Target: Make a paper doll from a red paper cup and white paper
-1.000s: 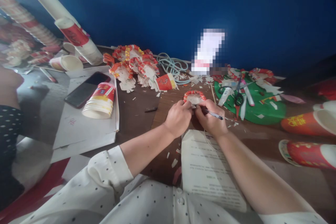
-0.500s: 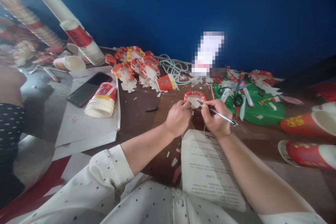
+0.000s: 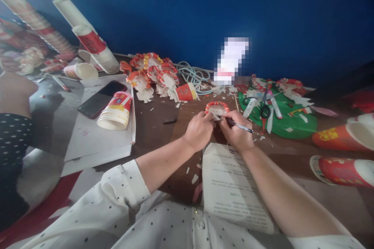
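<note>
A cut paper cup with a ring of curled red strips [image 3: 216,107] lies flat on the brown table, just beyond my hands. My left hand [image 3: 199,130] pinches its near edge and holds it down. My right hand [image 3: 237,134] grips a thin pen [image 3: 239,125], whose tip rests on the white centre of the cut cup. A printed sheet of paper [image 3: 230,186] lies right below my wrists.
Several finished curled cups [image 3: 152,76] are heaped at the back left beside a coiled cable [image 3: 193,74]. A cup stack [image 3: 115,111] and a phone [image 3: 101,99] lie on white sheets. A green plate [image 3: 298,122] carries scissors, glue and markers. Red cups [image 3: 341,171] lie right. Another person sits at left.
My right hand tilted the pen up and out half a second ago, then brought it back down flat onto the cut cup. My left hand stayed on the cup's edge.
</note>
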`<control>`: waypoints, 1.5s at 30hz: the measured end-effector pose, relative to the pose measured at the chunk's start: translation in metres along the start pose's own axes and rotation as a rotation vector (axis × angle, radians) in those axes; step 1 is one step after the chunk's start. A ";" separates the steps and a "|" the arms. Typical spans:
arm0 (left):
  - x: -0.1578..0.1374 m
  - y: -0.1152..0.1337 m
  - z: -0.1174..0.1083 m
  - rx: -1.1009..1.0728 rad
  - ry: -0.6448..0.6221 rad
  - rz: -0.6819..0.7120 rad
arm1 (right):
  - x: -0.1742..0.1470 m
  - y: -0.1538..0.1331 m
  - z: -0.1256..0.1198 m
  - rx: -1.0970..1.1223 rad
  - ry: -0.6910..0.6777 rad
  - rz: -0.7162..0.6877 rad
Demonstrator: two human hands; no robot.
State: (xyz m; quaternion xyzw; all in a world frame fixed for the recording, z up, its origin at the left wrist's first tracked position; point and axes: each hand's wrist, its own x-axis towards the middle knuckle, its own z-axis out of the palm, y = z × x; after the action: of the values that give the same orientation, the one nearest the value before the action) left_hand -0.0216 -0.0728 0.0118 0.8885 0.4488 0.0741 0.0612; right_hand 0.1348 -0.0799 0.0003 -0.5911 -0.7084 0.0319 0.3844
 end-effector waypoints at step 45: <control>0.001 0.000 -0.002 -0.021 -0.019 -0.005 | 0.000 0.001 0.005 -0.019 -0.076 0.029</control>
State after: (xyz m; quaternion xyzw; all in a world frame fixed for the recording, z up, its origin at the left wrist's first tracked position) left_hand -0.0215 -0.0719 0.0142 0.8873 0.4496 0.0702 0.0752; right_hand 0.1329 -0.0779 -0.0038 -0.6032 -0.7143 0.0532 0.3509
